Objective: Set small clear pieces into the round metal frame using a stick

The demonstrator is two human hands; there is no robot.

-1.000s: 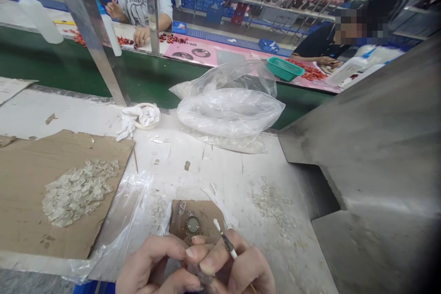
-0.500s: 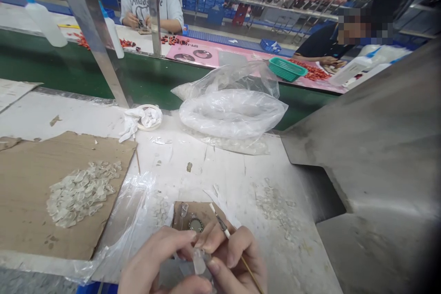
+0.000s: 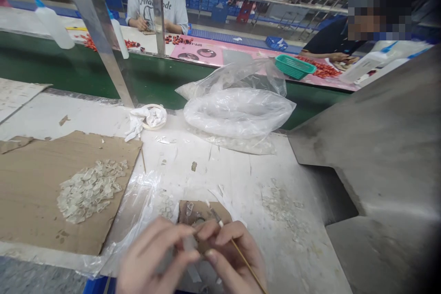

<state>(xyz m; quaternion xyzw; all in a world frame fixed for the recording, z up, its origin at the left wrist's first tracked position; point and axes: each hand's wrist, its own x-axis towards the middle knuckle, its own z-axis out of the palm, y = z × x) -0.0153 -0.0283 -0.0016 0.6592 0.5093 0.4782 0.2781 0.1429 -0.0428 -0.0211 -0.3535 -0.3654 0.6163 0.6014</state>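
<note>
My left hand (image 3: 155,255) is closed, pinching a small translucent piece (image 3: 189,242) between thumb and index finger; motion blurs it. My right hand (image 3: 236,250) has a thin brush (image 3: 245,264) tucked among its fingers, pale tip pointing up and away. Its thumb and fingertips are pinched close beside the translucent piece; whether they touch it I cannot tell. Just beyond the hands lies a small cardboard piece (image 3: 222,212). On it are a clear bit (image 3: 189,207) and a dark round item, partly hidden by my fingers.
A pile of clear pieces (image 3: 90,190) lies on cardboard (image 3: 31,193) at left. More pieces (image 3: 280,204) are scattered at right. Behind stand a plastic bag (image 3: 237,112) and a tape ring with white cloth (image 3: 154,117). A metal panel (image 3: 389,147) bounds the right. Two people sit opposite.
My left hand has tilted and drawn slightly left with the translucent piece, away from the right fingertips. The right hand keeps the brush. The whole view has shifted slightly.
</note>
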